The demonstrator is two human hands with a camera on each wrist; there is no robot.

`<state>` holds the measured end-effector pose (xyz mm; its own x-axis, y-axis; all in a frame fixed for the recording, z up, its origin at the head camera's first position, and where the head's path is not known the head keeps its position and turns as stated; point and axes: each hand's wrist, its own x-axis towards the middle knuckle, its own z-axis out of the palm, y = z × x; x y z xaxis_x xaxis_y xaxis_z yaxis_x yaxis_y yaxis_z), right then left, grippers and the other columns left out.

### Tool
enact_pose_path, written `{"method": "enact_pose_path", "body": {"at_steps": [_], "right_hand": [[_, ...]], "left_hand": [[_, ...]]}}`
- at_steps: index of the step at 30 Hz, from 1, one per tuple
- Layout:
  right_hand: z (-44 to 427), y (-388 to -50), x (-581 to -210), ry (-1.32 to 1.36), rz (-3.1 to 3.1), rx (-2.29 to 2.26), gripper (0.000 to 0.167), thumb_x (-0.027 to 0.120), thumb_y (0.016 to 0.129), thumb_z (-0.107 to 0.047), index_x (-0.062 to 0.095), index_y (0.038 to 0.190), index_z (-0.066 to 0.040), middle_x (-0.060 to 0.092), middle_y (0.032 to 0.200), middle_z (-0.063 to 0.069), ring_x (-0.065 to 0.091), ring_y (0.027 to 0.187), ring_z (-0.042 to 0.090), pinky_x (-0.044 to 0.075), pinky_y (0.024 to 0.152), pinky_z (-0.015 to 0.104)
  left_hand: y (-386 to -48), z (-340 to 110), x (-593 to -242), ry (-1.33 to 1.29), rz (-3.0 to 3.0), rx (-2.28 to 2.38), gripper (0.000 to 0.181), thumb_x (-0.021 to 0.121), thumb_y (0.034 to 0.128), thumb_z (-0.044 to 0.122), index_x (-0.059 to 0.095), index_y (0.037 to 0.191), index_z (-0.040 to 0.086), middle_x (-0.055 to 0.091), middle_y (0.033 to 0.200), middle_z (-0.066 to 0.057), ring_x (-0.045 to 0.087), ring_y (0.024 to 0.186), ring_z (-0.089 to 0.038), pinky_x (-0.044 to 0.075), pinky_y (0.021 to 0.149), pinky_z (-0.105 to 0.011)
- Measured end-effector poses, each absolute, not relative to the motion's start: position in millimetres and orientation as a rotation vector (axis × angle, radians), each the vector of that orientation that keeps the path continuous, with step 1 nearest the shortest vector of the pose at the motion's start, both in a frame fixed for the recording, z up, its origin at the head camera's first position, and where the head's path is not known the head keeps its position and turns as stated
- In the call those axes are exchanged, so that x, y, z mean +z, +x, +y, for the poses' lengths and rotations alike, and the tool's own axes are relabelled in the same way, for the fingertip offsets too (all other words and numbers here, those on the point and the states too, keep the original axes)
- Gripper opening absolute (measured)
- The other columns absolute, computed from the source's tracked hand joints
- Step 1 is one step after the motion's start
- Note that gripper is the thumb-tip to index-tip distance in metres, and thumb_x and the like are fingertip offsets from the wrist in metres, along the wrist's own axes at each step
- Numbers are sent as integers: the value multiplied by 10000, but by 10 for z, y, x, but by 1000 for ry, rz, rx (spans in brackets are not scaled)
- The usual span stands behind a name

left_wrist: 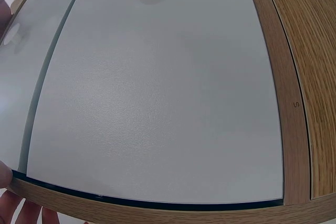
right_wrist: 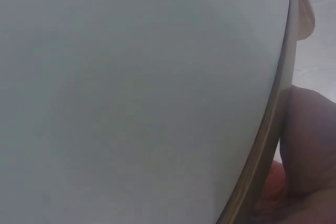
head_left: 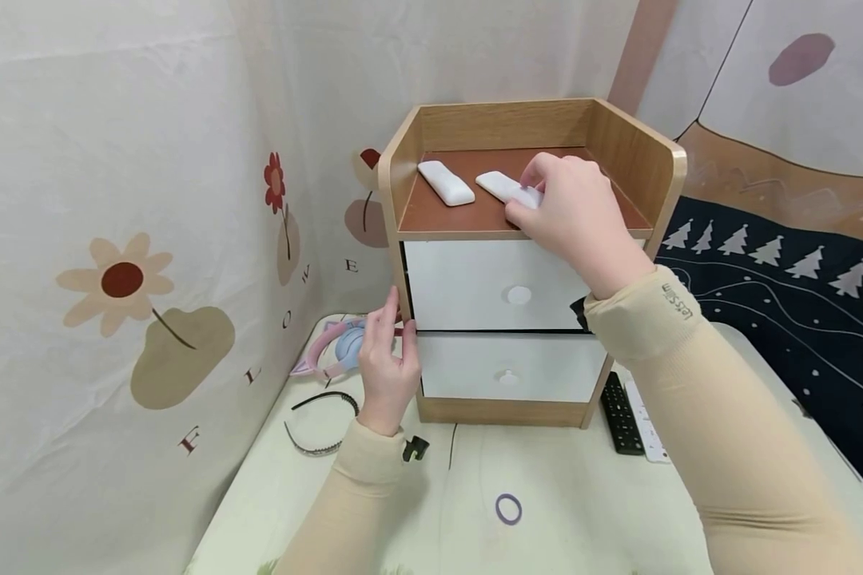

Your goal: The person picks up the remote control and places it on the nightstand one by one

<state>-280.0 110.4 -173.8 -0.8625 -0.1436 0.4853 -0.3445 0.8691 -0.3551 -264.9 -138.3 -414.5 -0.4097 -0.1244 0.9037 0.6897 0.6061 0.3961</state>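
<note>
A small wooden cabinet (head_left: pixel 502 411) with two white drawers stands upright in the head view. Its open top tray has a brown floor, where a white oblong piece (head_left: pixel 446 184) lies at the left. Beside it, my right hand (head_left: pixel 571 212) pinches the near end of a second white oblong piece (head_left: pixel 499 184), partly covered by the fingers. My left hand (head_left: pixel 388 367) rests against the cabinet's left side with its fingers fairly straight. In the left wrist view, the lower drawer front (left_wrist: pixel 157 93) fills most of the picture and fingertips (left_wrist: pixel 29 213) show at the cabinet's edge.
Left of the cabinet lie pink-and-blue headphones (head_left: pixel 324 349) and a black headband (head_left: pixel 321 451). A purple ring (head_left: pixel 508 509) lies in front. At the right are a black remote (head_left: pixel 621 419) and a white one (head_left: pixel 645 423). A printed curtain (head_left: pixel 151 120) hangs behind.
</note>
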Motion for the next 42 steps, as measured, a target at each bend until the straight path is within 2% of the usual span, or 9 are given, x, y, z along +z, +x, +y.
{"method": "enact_pose_path", "body": {"at_steps": [5,14,24,31,42], "right_hand": [[1031,-2907,-1655,356,-2658,584,398,625,1011,-299,710,1299,-39,747,1301,197,665,1143,375,560,1007,529],[899,-3054,-1598,374,-2710,538,377,594,999,-303,705,1250,-44,743,1204,174,642,1109,377,545,999,520],[875,-3234,-1555,387,-2760,502,416,593,1018,-326,684,1315,-50,732,1278,178,634,1181,375,536,1066,523],[879,-3266,-1573,347,-2746,545,438,615,1017,-352,686,1340,-64,744,1316,180,650,1159,376,545,1050,509],[843,-3283,-1571,364,-2753,512,428,623,1042,-389,701,1325,-77,752,1294,167,660,1155,367,545,1050,505]], "left_hand": [[-2648,-1381,-4130,-467,-1770,-956,543,650,1063,11,533,1592,-17,654,1155,-250,712,951,-359,660,778,-487],[-2646,-1381,-4134,-457,-1781,-959,536,646,1071,28,535,1594,-9,660,1164,-245,717,970,-358,663,789,-492],[-2652,-1344,-4136,-465,-1781,-978,543,647,1068,19,531,1597,-13,659,1166,-250,721,980,-362,667,801,-487],[-2657,-1338,-4128,-477,-1774,-971,540,649,1062,7,536,1589,-24,659,1152,-250,721,942,-356,667,778,-481],[-2660,-1367,-4124,-464,-1788,-976,537,645,1066,17,537,1591,-15,657,1150,-250,718,989,-362,666,794,-480]]}}
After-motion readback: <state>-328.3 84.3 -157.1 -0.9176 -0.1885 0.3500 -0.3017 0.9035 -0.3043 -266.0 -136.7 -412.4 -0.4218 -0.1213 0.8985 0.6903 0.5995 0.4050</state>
